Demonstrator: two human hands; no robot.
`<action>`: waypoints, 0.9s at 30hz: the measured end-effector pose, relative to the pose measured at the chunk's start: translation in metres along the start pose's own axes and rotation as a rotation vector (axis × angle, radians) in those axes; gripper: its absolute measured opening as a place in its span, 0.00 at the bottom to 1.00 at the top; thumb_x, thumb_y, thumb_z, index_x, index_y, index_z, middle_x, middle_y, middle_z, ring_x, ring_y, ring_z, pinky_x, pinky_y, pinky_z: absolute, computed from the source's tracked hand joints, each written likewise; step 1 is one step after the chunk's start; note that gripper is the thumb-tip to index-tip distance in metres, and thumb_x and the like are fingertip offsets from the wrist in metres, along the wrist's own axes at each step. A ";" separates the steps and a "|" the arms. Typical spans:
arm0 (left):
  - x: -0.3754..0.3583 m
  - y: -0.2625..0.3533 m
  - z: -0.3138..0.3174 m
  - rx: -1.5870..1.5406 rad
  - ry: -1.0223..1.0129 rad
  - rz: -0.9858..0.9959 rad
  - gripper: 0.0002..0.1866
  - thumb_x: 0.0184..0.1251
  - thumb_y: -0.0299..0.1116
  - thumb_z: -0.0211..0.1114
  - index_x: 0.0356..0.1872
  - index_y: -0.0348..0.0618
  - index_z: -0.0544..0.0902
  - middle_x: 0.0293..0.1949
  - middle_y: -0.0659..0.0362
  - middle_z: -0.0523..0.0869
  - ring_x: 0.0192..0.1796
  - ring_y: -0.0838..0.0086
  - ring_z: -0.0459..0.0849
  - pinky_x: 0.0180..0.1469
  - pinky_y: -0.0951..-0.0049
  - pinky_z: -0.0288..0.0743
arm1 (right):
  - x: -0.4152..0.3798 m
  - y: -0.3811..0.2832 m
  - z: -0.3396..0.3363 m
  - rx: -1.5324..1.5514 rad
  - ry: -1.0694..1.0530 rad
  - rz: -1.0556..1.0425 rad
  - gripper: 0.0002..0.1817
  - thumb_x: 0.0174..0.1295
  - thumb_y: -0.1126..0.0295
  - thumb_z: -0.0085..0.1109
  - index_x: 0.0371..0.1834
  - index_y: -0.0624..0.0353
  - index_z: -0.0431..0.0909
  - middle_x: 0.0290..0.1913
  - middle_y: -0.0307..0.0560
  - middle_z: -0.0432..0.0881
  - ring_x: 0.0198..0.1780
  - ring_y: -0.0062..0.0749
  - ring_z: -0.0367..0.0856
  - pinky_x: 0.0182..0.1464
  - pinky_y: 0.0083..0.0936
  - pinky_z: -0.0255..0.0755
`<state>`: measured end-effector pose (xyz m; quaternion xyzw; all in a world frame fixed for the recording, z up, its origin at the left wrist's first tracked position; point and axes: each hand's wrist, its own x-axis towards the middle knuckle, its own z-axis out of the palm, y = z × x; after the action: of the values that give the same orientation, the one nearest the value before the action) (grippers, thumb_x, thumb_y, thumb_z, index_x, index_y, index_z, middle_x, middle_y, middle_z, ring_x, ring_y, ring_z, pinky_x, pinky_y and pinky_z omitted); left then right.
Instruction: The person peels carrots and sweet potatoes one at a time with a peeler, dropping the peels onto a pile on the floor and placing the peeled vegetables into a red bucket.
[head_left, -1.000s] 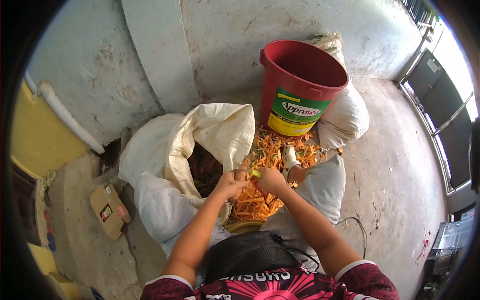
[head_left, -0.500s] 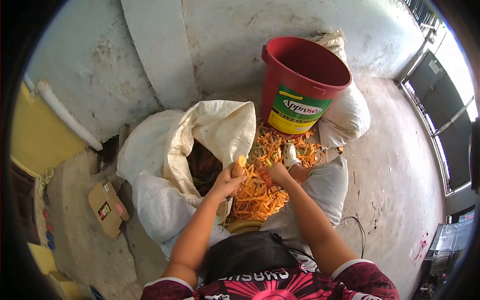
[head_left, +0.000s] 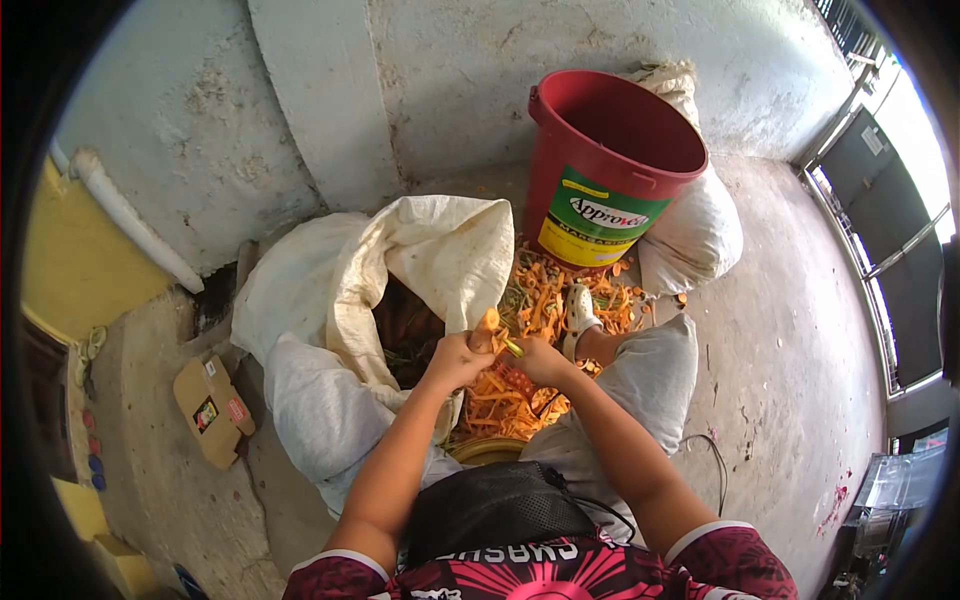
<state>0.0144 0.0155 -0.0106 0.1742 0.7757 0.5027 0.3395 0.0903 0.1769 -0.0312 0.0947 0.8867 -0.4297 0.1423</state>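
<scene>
My left hand (head_left: 458,360) is closed round a carrot (head_left: 490,320), whose orange cut end points up. Just to its right, my right hand (head_left: 537,361) grips a yellow-green tool (head_left: 514,348) that touches or nearly touches the carrot. The tool's blade is too small to make out. Below both hands lies a heap of orange peelings (head_left: 495,405). An open white sack (head_left: 440,245) with dark contents stands beside my left hand.
A red bucket (head_left: 560,150) with a green and yellow label stands among peelings by the wall. Behind it leans a full white sack (head_left: 700,235). A cardboard piece (head_left: 212,410) lies at the left. My shoe (head_left: 580,308) rests among the scraps.
My right hand has moved left and slightly up, bringing the tool to the carrot. My left hand has shifted slightly, with the carrot still in it.
</scene>
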 end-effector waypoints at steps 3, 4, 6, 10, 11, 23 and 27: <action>0.002 -0.003 0.000 0.061 -0.010 0.051 0.10 0.45 0.32 0.63 0.21 0.34 0.74 0.12 0.59 0.75 0.14 0.80 0.73 0.18 0.78 0.65 | -0.001 0.002 0.004 -0.052 0.061 0.015 0.22 0.54 0.55 0.50 0.37 0.66 0.73 0.28 0.61 0.76 0.32 0.51 0.74 0.37 0.36 0.67; 0.001 -0.003 0.000 0.050 -0.021 0.077 0.11 0.45 0.32 0.63 0.21 0.33 0.74 0.12 0.59 0.75 0.14 0.80 0.73 0.18 0.78 0.65 | 0.000 0.002 0.004 -0.033 0.049 0.034 0.21 0.54 0.55 0.50 0.36 0.66 0.73 0.28 0.61 0.76 0.32 0.51 0.74 0.37 0.36 0.66; -0.002 0.001 0.000 0.030 -0.042 0.129 0.11 0.44 0.33 0.63 0.21 0.33 0.74 0.12 0.59 0.75 0.14 0.81 0.73 0.19 0.77 0.66 | 0.000 0.001 0.005 0.007 0.025 0.072 0.21 0.54 0.56 0.50 0.34 0.67 0.73 0.27 0.61 0.76 0.31 0.52 0.74 0.37 0.36 0.66; -0.002 0.000 -0.001 0.188 0.045 0.324 0.12 0.43 0.33 0.63 0.20 0.32 0.73 0.14 0.53 0.75 0.15 0.71 0.74 0.20 0.74 0.67 | 0.002 0.003 0.005 0.043 0.036 0.047 0.19 0.53 0.57 0.50 0.31 0.66 0.73 0.26 0.61 0.75 0.31 0.52 0.74 0.36 0.37 0.66; 0.001 -0.006 0.000 0.251 0.099 0.427 0.12 0.42 0.33 0.63 0.20 0.32 0.73 0.14 0.51 0.75 0.16 0.67 0.75 0.21 0.73 0.68 | 0.004 0.007 0.007 0.039 0.035 0.034 0.18 0.53 0.57 0.50 0.31 0.65 0.73 0.26 0.61 0.75 0.31 0.52 0.74 0.35 0.37 0.66; -0.002 -0.005 0.015 0.101 0.187 0.374 0.10 0.46 0.31 0.62 0.24 0.34 0.72 0.15 0.55 0.74 0.17 0.68 0.75 0.20 0.72 0.68 | 0.027 0.031 0.024 0.105 0.109 0.167 0.16 0.54 0.61 0.50 0.28 0.66 0.74 0.23 0.56 0.76 0.26 0.45 0.75 0.32 0.35 0.67; -0.021 0.029 0.020 -0.363 -0.367 0.277 0.07 0.49 0.29 0.61 0.25 0.38 0.73 0.17 0.62 0.73 0.18 0.81 0.71 0.20 0.79 0.68 | 0.030 0.063 0.024 -0.383 -0.062 -0.027 0.16 0.53 0.62 0.49 0.26 0.68 0.75 0.24 0.57 0.76 0.29 0.48 0.76 0.33 0.37 0.69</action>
<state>0.0414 0.0285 0.0171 0.3029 0.5676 0.6348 0.4280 0.0840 0.1981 -0.1016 0.0407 0.9486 -0.2577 0.1793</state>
